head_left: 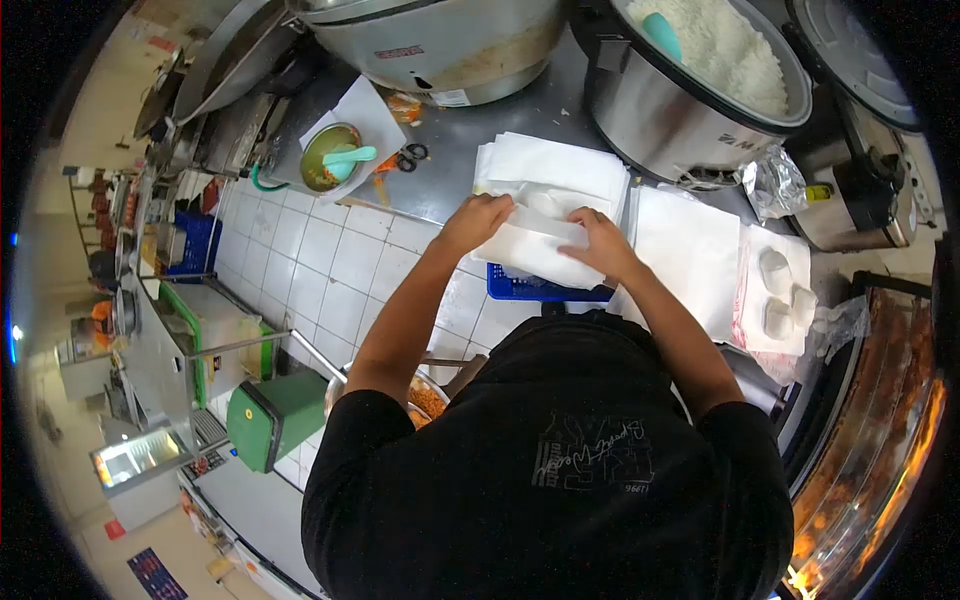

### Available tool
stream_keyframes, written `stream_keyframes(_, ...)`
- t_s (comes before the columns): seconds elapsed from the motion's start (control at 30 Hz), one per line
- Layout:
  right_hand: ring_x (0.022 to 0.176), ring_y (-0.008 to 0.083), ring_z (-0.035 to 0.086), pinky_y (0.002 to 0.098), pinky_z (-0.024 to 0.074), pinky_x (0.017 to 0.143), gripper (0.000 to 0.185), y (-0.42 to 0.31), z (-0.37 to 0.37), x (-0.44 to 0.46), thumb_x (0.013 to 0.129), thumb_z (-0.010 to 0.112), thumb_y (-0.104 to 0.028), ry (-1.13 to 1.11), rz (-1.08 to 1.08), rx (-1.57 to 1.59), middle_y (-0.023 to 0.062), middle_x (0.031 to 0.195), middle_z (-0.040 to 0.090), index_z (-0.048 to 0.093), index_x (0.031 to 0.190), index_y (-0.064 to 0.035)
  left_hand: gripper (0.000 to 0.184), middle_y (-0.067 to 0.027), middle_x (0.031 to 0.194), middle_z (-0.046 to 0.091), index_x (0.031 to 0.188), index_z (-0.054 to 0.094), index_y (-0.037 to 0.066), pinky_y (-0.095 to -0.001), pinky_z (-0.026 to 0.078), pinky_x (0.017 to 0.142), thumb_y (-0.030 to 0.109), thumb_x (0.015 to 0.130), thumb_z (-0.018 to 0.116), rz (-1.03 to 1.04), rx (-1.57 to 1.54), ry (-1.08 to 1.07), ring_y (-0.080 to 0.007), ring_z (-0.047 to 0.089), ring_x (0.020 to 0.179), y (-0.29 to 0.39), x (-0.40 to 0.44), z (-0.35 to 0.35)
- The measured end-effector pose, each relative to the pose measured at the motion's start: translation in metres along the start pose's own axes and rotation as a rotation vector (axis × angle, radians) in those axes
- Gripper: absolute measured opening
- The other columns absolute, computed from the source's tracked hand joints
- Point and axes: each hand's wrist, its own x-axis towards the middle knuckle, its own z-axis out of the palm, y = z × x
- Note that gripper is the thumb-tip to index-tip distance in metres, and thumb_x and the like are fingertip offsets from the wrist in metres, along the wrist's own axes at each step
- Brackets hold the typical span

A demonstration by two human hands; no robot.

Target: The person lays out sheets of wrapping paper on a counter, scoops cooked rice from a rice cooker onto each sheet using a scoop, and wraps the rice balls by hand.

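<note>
My left hand (478, 222) is closed on the upper left edge of a folded white wrapping paper (535, 250), its fingers pinched together. At the paper's right side, my right hand (606, 247) grips the fold between thumb and fingers. What lies inside the fold is hard to make out. Beneath and behind it is a stack of white paper sheets (560, 160) at the counter edge. A blue plastic basket (510, 287) shows below the paper, close to my body.
An open rice cooker (640, 125) holds white rice and an aqua scoop. Left of it are a large steel cooker (450, 55), black-handled scissors (411, 157) and a bowl (318, 165) with light-blue spoons. More white sheets (685, 250) and several small white packets (777, 318) lie to the right.
</note>
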Motion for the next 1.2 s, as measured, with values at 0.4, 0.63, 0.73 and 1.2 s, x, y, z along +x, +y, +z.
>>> stream_keyframes(0.4, 0.1, 0.0419, 0.066, 0.0449, 0.0516, 0.091, 0.055, 0.072, 0.022, 0.063, 0.092, 0.058, -0.052, -0.138, 0.403, -0.239, 0.0272, 0.105, 0.069, 0.071, 0.104, 0.0, 0.025, -0.0195, 0.096, 0.066, 0.092, 0.061, 0.005, -0.0503, 0.051, 0.077, 0.03, 0.094, 0.062, -0.261, 0.033, -0.036, -0.0419, 0.063, 0.09, -0.017, 0.021, 0.029)
stream_keyframes(0.63, 0.103, 0.0376, 0.067, 0.0507, 0.0537, 0.089, 0.038, -0.01, 0.004, 0.068, 0.083, 0.069, -0.03, 0.234, 0.104, -0.763, 0.0186, 0.105, 0.068, 0.068, 0.112, -0.0063, 0.037, -0.0092, 0.126, 0.053, 0.103, 0.065, 0.015, -0.0524, 0.049, 0.085, 0.027, 0.072, 0.082, -0.269, 0.284, 0.261, -0.0424, 0.055, 0.11, 0.018, 0.03, 0.016)
stream_keyframes(0.73, 0.098, 0.036, 0.069, 0.0477, 0.0568, 0.083, 0.025, 0.018, 0.015, 0.083, 0.083, 0.065, -0.021, 0.069, 0.065, -0.601, 0.0168, 0.098, 0.069, 0.071, 0.103, -0.007, 0.032, -0.0109, 0.103, 0.062, 0.106, 0.069, 0.013, -0.0473, 0.051, 0.081, 0.022, 0.076, 0.077, -0.131, 0.296, -0.004, -0.0345, 0.062, 0.094, 0.0, 0.037, 0.023)
stream_keyframes(1.2, 0.11, 0.0234, 0.056, 0.0418, 0.0421, 0.089, 0.017, 0.023, 0.008, 0.048, 0.087, 0.061, -0.023, 0.005, -0.004, -0.569, 0.0005, 0.111, 0.065, 0.072, 0.095, -0.0135, 0.021, -0.0089, 0.1, 0.069, 0.101, 0.071, 0.008, -0.0428, 0.052, 0.085, 0.008, 0.08, 0.072, -0.066, -0.042, -0.097, -0.0309, 0.065, 0.094, -0.005, 0.016, 0.011)
